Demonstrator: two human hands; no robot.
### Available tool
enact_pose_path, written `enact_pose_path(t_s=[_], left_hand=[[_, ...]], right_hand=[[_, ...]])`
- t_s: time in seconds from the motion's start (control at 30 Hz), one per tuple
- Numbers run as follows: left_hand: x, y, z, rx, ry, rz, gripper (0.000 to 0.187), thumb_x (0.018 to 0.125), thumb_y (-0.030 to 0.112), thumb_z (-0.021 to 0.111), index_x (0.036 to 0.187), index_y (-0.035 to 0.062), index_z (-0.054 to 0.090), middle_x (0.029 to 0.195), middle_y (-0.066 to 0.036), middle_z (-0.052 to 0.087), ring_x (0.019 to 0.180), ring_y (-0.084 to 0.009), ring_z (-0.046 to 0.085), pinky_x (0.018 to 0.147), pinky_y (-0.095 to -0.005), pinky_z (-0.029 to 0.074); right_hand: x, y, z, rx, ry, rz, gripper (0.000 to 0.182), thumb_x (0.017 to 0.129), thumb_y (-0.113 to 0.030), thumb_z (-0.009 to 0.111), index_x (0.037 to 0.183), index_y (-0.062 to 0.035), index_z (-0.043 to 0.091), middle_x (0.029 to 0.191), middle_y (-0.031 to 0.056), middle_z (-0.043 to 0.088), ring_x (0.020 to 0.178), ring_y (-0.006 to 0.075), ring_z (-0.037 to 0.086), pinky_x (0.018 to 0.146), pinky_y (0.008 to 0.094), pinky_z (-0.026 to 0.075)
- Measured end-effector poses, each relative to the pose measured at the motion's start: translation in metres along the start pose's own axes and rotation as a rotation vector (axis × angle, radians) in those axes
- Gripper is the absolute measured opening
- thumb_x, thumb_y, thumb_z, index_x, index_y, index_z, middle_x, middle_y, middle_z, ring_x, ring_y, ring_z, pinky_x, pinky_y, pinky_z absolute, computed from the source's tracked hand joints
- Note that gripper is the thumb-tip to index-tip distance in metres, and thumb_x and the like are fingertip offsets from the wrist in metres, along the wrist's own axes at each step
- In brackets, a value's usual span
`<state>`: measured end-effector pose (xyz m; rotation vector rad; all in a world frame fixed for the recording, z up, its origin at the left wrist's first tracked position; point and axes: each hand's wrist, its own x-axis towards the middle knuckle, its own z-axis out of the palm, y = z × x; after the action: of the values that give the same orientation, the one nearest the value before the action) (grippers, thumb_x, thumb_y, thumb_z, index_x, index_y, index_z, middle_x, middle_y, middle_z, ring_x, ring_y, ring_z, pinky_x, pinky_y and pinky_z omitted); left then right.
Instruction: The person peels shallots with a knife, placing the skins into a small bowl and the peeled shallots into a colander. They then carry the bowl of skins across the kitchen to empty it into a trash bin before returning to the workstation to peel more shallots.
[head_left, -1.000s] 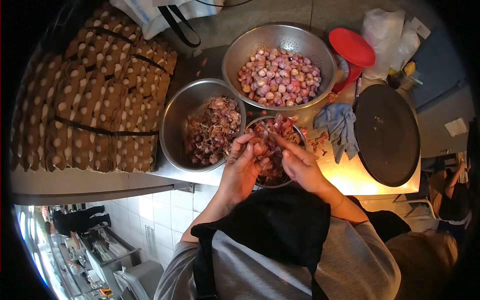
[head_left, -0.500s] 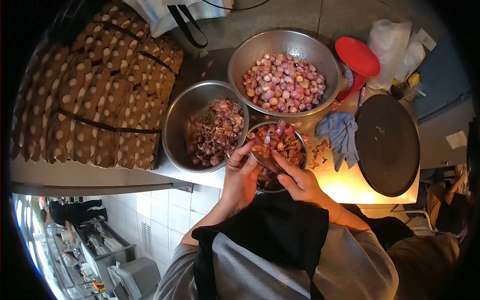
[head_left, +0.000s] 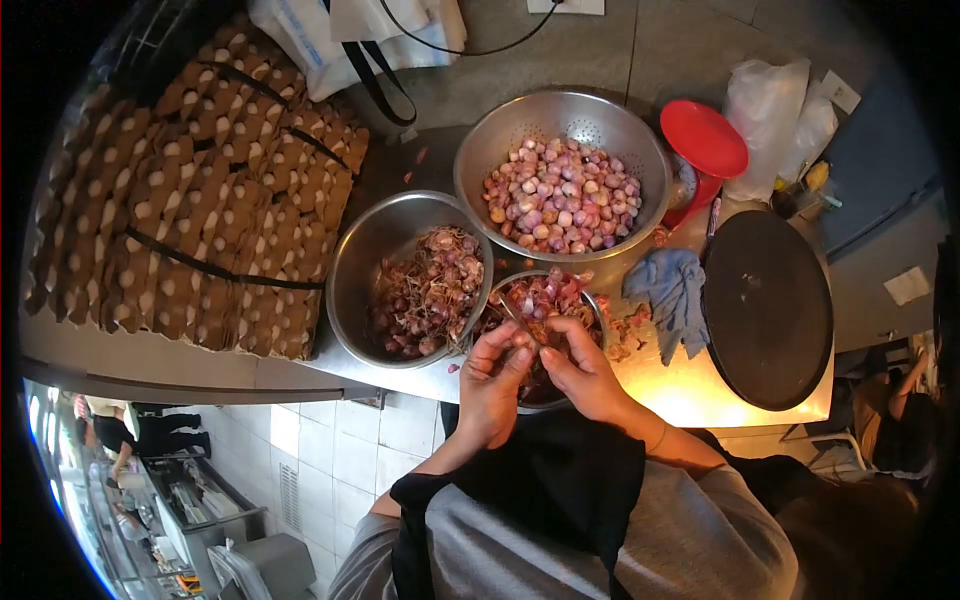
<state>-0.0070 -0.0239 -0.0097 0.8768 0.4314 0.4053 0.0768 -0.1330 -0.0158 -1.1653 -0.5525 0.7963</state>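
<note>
My right hand (head_left: 588,375) is closed around a small knife (head_left: 517,315), its narrow blade pointing up and left. My left hand (head_left: 490,385) pinches a small shallot, mostly covered by the fingertips, close against the knife. Both hands meet above the near edge of a small metal bowl (head_left: 603,312) of reddish papery skins (head_left: 555,293). To the left, a steel bowl (head_left: 345,260) contains unpeeled shallots (head_left: 430,290) with dry roots and stalks. Behind, a big steel colander (head_left: 640,150) holds many peeled pinkish shallots (head_left: 565,195).
Stacked egg trays (head_left: 200,200) fill the left side. On the right lie a blue cloth (head_left: 668,295) and a round black tray (head_left: 768,310), with a red-topped scale (head_left: 705,138) and plastic bags (head_left: 765,120) behind. Loose skins (head_left: 628,330) litter the steel table. Another person (head_left: 150,435) stands at lower left.
The view has tilted, so the table's things sit lower in the picture. My hands have drawn closer together at the fingertips, and the knife blade now points more steeply upward.
</note>
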Motion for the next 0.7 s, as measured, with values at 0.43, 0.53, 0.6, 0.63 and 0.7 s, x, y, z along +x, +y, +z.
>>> enact_pose_path(t_s=[0.43, 0.53, 0.6, 0.63, 0.7], left_hand=[[-0.003, 0.016, -0.009, 0.332, -0.009, -0.019, 0.038, 0.08, 0.0, 0.057, 0.114, 0.0001, 0.04, 0.102, -0.01, 0.052, 0.095, -0.0153, 0.052, 0.083, -0.0271, 0.043], [-0.006, 0.015, -0.005, 0.3, -0.051, 0.053, 0.034, 0.082, 0.001, 0.052, 0.114, 0.0022, 0.043, 0.106, -0.01, 0.052, 0.093, -0.016, 0.054, 0.08, -0.0265, 0.044], [-0.01, 0.021, -0.001, 0.259, -0.062, 0.034, 0.034, 0.083, 0.002, 0.051, 0.116, 0.0035, 0.042, 0.106, -0.009, 0.052, 0.093, -0.0162, 0.054, 0.079, -0.0274, 0.045], [-0.012, 0.027, 0.0, 0.23, -0.064, -0.007, 0.035, 0.084, 0.003, 0.05, 0.117, 0.0042, 0.042, 0.107, -0.009, 0.052, 0.094, -0.0163, 0.054, 0.078, -0.0281, 0.045], [-0.01, 0.031, 0.0, 0.182, -0.077, -0.056, 0.036, 0.084, 0.005, 0.049, 0.119, 0.0054, 0.041, 0.107, -0.008, 0.052, 0.096, -0.0165, 0.053, 0.078, -0.0294, 0.045]], right_hand=[[-0.003, -0.01, -0.001, 0.145, -0.057, 0.15, 0.023, 0.089, -0.015, 0.045, 0.111, -0.0082, 0.04, 0.066, -0.0053, 0.038, 0.054, 0.0026, 0.033, 0.048, 0.017, 0.028], [0.005, -0.012, -0.01, 0.158, -0.004, 0.161, 0.021, 0.09, -0.016, 0.045, 0.109, -0.0089, 0.04, 0.066, -0.0051, 0.038, 0.054, 0.0025, 0.033, 0.047, 0.0172, 0.027], [0.011, -0.012, -0.014, 0.114, 0.05, 0.157, 0.024, 0.089, -0.015, 0.045, 0.112, -0.0087, 0.04, 0.069, -0.0054, 0.039, 0.054, 0.0025, 0.033, 0.046, 0.0172, 0.028], [0.013, -0.01, -0.015, 0.103, 0.055, 0.17, 0.028, 0.09, -0.014, 0.044, 0.117, -0.0089, 0.038, 0.07, -0.0056, 0.04, 0.054, 0.0026, 0.033, 0.047, 0.0169, 0.028], [0.013, -0.014, -0.009, 0.035, 0.072, 0.089, 0.037, 0.09, -0.013, 0.043, 0.125, -0.0109, 0.034, 0.07, -0.0059, 0.04, 0.054, 0.0026, 0.032, 0.047, 0.0162, 0.028]])
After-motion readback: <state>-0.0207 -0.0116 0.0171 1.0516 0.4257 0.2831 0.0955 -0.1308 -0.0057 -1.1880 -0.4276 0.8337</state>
